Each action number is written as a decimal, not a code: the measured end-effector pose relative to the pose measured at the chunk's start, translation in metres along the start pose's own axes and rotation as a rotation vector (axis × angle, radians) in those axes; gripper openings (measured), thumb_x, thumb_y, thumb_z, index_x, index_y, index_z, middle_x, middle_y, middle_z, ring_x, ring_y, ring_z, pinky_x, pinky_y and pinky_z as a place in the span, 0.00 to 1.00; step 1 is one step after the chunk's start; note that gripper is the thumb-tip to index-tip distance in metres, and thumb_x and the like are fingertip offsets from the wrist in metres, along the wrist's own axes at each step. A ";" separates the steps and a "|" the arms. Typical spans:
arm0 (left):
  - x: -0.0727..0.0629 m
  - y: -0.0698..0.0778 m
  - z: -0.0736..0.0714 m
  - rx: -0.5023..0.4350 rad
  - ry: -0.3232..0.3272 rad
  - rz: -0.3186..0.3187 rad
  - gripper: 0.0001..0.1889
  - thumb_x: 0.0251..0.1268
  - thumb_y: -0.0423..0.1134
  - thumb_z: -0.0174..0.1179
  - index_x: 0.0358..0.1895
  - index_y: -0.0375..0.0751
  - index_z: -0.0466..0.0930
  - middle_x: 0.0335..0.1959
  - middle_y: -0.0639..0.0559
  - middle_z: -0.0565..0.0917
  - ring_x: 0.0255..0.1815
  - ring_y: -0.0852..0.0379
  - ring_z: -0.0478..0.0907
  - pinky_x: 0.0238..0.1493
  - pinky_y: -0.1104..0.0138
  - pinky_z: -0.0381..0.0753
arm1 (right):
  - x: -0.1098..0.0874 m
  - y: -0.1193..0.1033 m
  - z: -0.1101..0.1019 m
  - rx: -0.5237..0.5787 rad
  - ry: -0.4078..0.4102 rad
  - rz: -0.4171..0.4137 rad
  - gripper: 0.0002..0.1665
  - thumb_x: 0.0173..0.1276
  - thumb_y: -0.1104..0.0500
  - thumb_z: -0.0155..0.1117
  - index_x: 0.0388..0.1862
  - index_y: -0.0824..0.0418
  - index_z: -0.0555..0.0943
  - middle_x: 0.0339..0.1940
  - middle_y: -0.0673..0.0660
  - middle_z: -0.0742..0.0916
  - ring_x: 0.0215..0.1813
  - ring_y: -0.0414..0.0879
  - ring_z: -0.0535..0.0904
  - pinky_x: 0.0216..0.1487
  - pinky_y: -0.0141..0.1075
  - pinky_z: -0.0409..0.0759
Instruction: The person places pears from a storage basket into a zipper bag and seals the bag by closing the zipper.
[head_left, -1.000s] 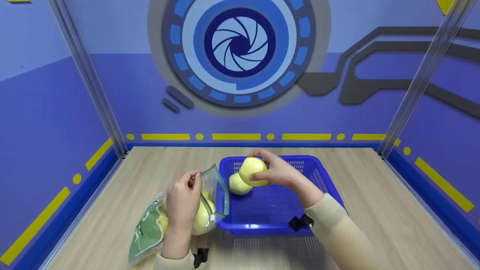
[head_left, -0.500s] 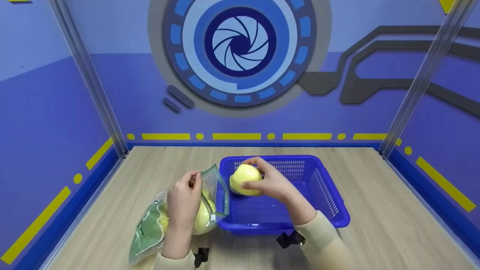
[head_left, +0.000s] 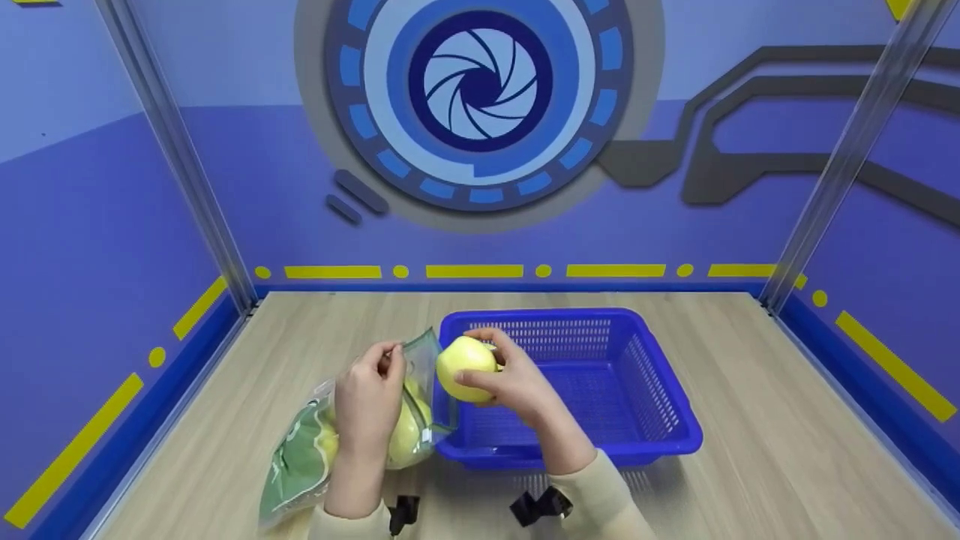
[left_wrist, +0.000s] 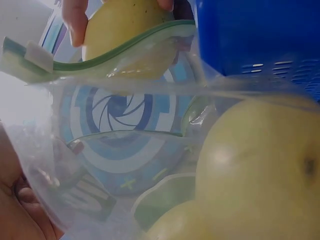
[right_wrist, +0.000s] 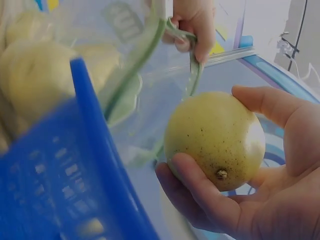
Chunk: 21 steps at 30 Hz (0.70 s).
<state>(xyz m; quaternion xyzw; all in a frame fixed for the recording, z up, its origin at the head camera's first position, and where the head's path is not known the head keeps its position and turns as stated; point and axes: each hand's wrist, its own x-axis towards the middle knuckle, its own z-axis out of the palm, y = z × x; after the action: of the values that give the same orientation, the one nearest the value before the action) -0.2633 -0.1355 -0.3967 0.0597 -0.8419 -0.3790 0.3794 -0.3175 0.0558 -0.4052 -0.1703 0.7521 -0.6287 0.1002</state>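
My left hand (head_left: 367, 397) pinches the top edge of a clear zip bag (head_left: 296, 454) with a green printed panel. Several pale yellow apples lie in the bag; one apple (left_wrist: 250, 170) is large in the left wrist view. My right hand (head_left: 519, 384) holds another yellow apple (head_left: 463, 367), thumb and fingers round its sides, above the basket's left rim and right beside the bag's mouth. Brown specks and the apple's end (right_wrist: 221, 174) show in the right wrist view. Behind the right fingers a bit of yellow shows, mostly hidden.
A blue plastic basket (head_left: 570, 452) with slotted walls stands on the wood-grain table (head_left: 757, 420), close to the bag's right side. Blue panels with metal corner posts (head_left: 832, 150) enclose the table at the back and both sides.
My right hand has carried the apple left and down, from over the basket to the bag's mouth. The other apple in the basket is now largely hidden behind that hand. The left hand stays still.
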 end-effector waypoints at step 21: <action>0.000 0.001 -0.001 0.009 0.003 0.021 0.06 0.69 0.32 0.64 0.41 0.33 0.89 0.25 0.45 0.85 0.23 0.57 0.74 0.27 0.68 0.75 | -0.006 0.009 0.057 0.024 -0.032 -0.067 0.35 0.73 0.51 0.68 0.75 0.56 0.69 0.62 0.65 0.81 0.59 0.54 0.80 0.56 0.47 0.82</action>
<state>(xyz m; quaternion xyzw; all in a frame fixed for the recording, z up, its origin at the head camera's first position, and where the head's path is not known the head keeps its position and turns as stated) -0.2621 -0.1354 -0.3959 0.0533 -0.8436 -0.3711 0.3844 -0.2919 0.0072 -0.4256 -0.2044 0.7367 -0.6378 0.0933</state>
